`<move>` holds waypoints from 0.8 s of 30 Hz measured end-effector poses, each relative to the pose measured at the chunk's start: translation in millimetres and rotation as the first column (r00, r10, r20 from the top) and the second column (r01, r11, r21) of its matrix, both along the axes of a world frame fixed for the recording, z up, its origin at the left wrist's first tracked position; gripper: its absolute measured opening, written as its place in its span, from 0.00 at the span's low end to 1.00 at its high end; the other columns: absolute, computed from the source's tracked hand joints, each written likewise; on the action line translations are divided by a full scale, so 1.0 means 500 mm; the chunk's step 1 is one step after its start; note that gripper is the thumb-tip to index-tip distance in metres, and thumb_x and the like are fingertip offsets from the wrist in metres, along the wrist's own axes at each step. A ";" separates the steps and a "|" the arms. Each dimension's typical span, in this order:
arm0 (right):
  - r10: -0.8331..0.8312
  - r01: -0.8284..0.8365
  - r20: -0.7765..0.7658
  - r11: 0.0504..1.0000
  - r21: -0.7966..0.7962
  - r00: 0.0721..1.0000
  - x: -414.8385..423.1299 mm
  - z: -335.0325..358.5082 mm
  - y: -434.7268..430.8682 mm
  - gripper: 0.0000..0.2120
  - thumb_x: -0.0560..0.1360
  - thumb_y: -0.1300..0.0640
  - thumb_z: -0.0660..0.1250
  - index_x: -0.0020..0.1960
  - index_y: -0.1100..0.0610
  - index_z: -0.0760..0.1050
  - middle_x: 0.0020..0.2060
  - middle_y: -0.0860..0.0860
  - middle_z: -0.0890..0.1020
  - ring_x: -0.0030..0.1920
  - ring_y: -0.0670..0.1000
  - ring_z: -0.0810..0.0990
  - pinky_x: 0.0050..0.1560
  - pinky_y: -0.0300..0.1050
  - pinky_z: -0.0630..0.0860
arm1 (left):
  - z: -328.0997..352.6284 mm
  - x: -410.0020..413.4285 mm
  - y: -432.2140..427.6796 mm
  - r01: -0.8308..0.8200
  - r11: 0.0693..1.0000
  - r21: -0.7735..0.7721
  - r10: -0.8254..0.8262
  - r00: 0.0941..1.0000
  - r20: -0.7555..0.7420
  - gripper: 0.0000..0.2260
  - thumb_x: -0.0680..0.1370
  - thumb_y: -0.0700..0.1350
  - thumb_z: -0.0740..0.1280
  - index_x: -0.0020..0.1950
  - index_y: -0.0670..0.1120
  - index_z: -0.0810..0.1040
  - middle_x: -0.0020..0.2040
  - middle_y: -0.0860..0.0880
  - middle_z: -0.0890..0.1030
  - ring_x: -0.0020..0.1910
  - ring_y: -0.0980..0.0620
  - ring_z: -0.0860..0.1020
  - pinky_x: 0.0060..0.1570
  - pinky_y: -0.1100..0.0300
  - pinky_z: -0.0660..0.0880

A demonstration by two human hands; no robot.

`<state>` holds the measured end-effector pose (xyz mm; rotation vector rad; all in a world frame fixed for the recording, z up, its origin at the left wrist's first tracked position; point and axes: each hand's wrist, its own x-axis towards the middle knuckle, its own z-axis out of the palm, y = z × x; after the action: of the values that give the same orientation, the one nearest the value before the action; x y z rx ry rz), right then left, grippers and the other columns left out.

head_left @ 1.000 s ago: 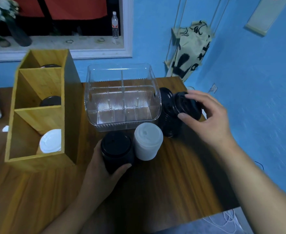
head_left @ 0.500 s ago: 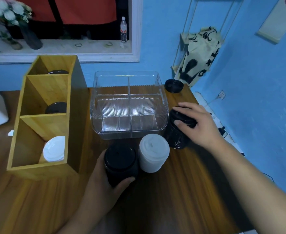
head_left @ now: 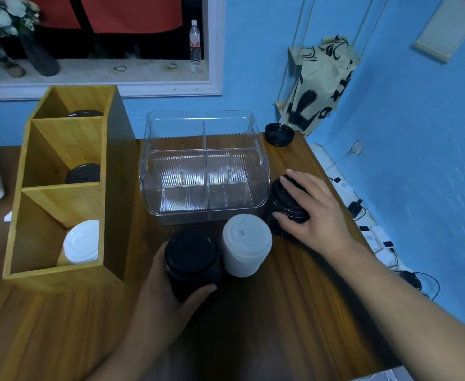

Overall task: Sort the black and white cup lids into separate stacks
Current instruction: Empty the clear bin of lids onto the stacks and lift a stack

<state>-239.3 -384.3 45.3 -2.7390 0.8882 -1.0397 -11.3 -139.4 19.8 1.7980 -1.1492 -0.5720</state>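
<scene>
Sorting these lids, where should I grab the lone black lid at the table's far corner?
Pinch the lone black lid by opposite sides of its round rim, coming from above: it lies flat on the table with free space all round. The right hand is nearer.

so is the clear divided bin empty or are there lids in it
Empty: the clear bin shows only its bare ribbed floor and dividers, nothing inside.

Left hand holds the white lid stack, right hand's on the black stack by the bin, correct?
No: head view shows the left hand gripping the near black stack, not the white stack beside it. The right hand does grip the far black stack.
</scene>
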 end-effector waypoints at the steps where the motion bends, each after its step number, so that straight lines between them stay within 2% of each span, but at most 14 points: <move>1: -0.004 0.004 0.003 1.000 -0.007 1.000 0.000 -0.003 0.002 0.30 0.75 0.45 0.75 0.72 0.59 0.75 0.72 0.53 0.74 0.72 0.57 0.71 0.72 0.55 0.71 | 0.000 0.000 0.000 0.002 1.000 0.002 -0.002 1.000 0.004 0.42 0.62 0.57 0.78 0.69 0.64 0.58 0.63 0.73 0.64 0.59 0.87 0.61 0.56 0.86 0.59; 6: -0.042 0.047 -0.056 0.994 0.096 0.998 -0.011 0.009 0.021 0.36 0.73 0.42 0.76 0.76 0.55 0.71 0.76 0.50 0.69 0.74 0.54 0.69 0.74 0.48 0.66 | 0.001 0.001 0.000 0.010 1.000 -0.004 -0.009 1.000 0.023 0.44 0.63 0.61 0.76 0.74 0.60 0.57 0.64 0.73 0.64 0.63 0.84 0.61 0.59 0.85 0.59; 9: -0.077 0.091 -0.100 0.985 0.147 0.992 -0.021 0.016 0.056 0.39 0.72 0.41 0.75 0.78 0.52 0.67 0.78 0.47 0.66 0.76 0.52 0.66 0.73 0.49 0.66 | 0.000 0.003 -0.001 -0.021 0.999 -0.024 0.022 0.999 0.025 0.43 0.64 0.61 0.76 0.73 0.61 0.57 0.63 0.74 0.64 0.62 0.84 0.62 0.58 0.85 0.60; 11: -0.100 0.116 -0.110 0.982 0.146 0.989 -0.021 0.016 0.085 0.39 0.72 0.41 0.75 0.78 0.51 0.67 0.78 0.47 0.66 0.76 0.53 0.66 0.73 0.49 0.66 | -0.002 0.004 -0.003 -0.039 0.999 -0.032 0.040 0.999 0.028 0.43 0.64 0.61 0.75 0.73 0.62 0.56 0.63 0.74 0.64 0.62 0.81 0.63 0.57 0.84 0.61; 14: -0.165 0.179 -0.110 0.976 0.128 0.980 -0.010 0.012 0.133 0.39 0.73 0.41 0.74 0.78 0.51 0.66 0.78 0.48 0.65 0.76 0.54 0.66 0.72 0.49 0.67 | -0.008 0.007 -0.005 -0.047 0.998 -0.035 0.048 0.999 0.016 0.44 0.66 0.59 0.77 0.74 0.64 0.54 0.64 0.75 0.63 0.66 0.73 0.63 0.60 0.79 0.61; 16: -0.220 0.233 -0.111 0.965 0.124 0.969 0.004 0.010 0.165 0.39 0.73 0.41 0.74 0.79 0.52 0.65 0.78 0.49 0.64 0.76 0.54 0.65 0.70 0.47 0.66 | -0.011 0.011 -0.004 -0.047 0.998 -0.046 0.048 0.999 0.013 0.45 0.68 0.55 0.80 0.74 0.64 0.53 0.65 0.75 0.63 0.67 0.72 0.62 0.61 0.78 0.61; 19: -0.288 0.301 -0.104 0.943 0.144 0.952 0.032 0.008 0.213 0.38 0.74 0.42 0.74 0.79 0.52 0.65 0.78 0.49 0.63 0.76 0.56 0.65 0.67 0.45 0.67 | -0.008 0.020 0.003 -0.090 0.995 -0.039 0.089 0.996 -0.023 0.46 0.70 0.52 0.80 0.78 0.60 0.53 0.68 0.67 0.65 0.66 0.72 0.61 0.64 0.73 0.60; 21: -0.294 0.311 -0.119 0.937 0.159 0.948 0.048 0.012 0.236 0.38 0.75 0.42 0.74 0.79 0.51 0.64 0.79 0.49 0.62 0.76 0.56 0.63 0.66 0.44 0.66 | -0.004 0.028 0.010 -0.110 0.993 -0.028 0.109 0.993 -0.037 0.46 0.71 0.51 0.80 0.80 0.56 0.54 0.68 0.66 0.65 0.65 0.73 0.60 0.66 0.67 0.62; 24: -0.261 0.286 -0.159 0.944 0.166 0.952 0.048 0.022 0.255 0.39 0.75 0.41 0.73 0.80 0.50 0.62 0.80 0.47 0.60 0.78 0.54 0.61 0.64 0.44 0.68 | -0.004 0.036 0.024 -0.114 0.993 -0.009 0.113 0.992 -0.051 0.46 0.72 0.51 0.79 0.81 0.55 0.53 0.69 0.65 0.65 0.67 0.69 0.61 0.68 0.63 0.62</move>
<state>-215.3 -256.7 56.2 -2.6022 1.3470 -0.7635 6.9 -127.6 17.8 1.8154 -1.0071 -0.5398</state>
